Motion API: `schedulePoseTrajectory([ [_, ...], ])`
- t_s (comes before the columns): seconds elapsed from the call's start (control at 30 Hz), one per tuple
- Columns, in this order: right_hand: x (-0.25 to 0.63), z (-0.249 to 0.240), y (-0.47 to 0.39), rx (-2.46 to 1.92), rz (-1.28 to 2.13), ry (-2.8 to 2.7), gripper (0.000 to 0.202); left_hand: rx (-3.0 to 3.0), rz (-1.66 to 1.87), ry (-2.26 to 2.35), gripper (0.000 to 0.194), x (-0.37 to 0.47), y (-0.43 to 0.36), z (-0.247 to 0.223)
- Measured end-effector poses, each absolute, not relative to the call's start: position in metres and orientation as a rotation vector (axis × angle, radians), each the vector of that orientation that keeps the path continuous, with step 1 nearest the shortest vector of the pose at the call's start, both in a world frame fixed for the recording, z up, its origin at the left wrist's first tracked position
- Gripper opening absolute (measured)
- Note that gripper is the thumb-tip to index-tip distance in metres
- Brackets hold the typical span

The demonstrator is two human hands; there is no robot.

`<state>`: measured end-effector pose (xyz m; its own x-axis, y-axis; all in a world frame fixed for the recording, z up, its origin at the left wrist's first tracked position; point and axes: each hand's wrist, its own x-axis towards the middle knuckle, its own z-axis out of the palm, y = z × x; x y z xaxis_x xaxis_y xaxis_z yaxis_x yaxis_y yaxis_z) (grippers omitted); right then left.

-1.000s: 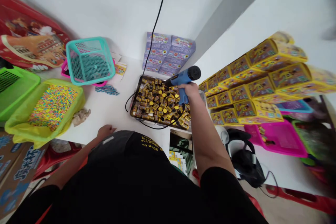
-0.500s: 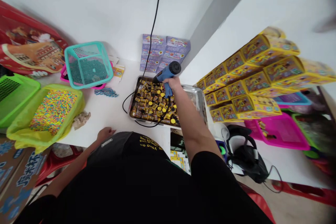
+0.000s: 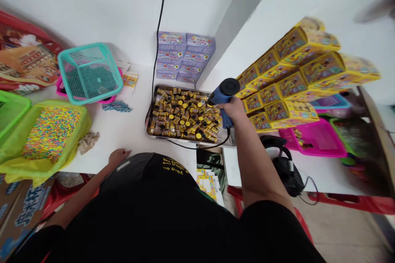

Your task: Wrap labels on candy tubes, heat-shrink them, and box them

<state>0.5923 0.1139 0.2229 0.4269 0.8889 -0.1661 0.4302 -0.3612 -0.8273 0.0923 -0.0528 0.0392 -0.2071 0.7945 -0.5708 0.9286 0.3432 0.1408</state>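
Observation:
My right hand (image 3: 233,110) grips the handle of a blue heat gun (image 3: 220,93) with a black round end. Its nozzle points left, over the right part of a metal tray (image 3: 148,126). Many small yellow-and-brown wrapped bottles (image 3: 182,116) with black or yellow caps lie jumbled in that tray. From the handle a black cord loops along the tray's front. My left hand (image 3: 118,156) rests at the table's front edge, fingers curled, and nothing shows in it.
Purple boxes (image 3: 187,55) stand stacked behind the tray. To the right rise stacked yellow boxes (image 3: 291,84), with a pink basket (image 3: 327,137) beyond. On the left are a teal basket (image 3: 89,74), a yellow-lined bin of colourful beads (image 3: 52,131) and crumpled brown paper (image 3: 88,142).
My right hand has carried the heat gun from above the middle of the tray to its right side. More bottles are uncovered. The whole view has shifted slightly.

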Motion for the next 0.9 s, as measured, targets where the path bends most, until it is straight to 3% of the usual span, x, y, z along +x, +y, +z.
schedulePoseTrajectory([
  [0.17,0.592,0.216,0.057,-1.838,0.921,-0.837,0.027,1.866,0.127,2.129,0.038,0.132,-0.006,0.076],
  [0.27,0.584,0.206,0.018,-1.886,0.803,-0.728,0.027,2.336,0.343,1.748,0.030,0.185,0.046,0.097],
  [0.43,0.573,0.196,-0.034,-1.943,0.738,-0.548,0.026,2.810,0.172,0.947,0.027,0.313,0.122,0.097],
  [0.53,0.571,0.196,-0.052,-1.983,0.757,-0.499,0.026,2.890,0.118,0.704,0.028,0.388,0.151,0.082],
  [0.63,0.572,0.191,-0.063,-1.981,0.834,-0.424,0.025,2.916,0.027,0.656,0.051,0.438,0.169,0.067],
  [0.73,0.576,0.181,-0.069,-1.949,0.885,-0.373,0.026,2.910,-0.068,0.687,0.080,0.451,0.177,0.055],
  [0.9,0.577,0.169,-0.060,-1.905,0.917,-0.393,0.029,2.932,-0.021,0.855,0.069,0.411,0.170,0.053],
])
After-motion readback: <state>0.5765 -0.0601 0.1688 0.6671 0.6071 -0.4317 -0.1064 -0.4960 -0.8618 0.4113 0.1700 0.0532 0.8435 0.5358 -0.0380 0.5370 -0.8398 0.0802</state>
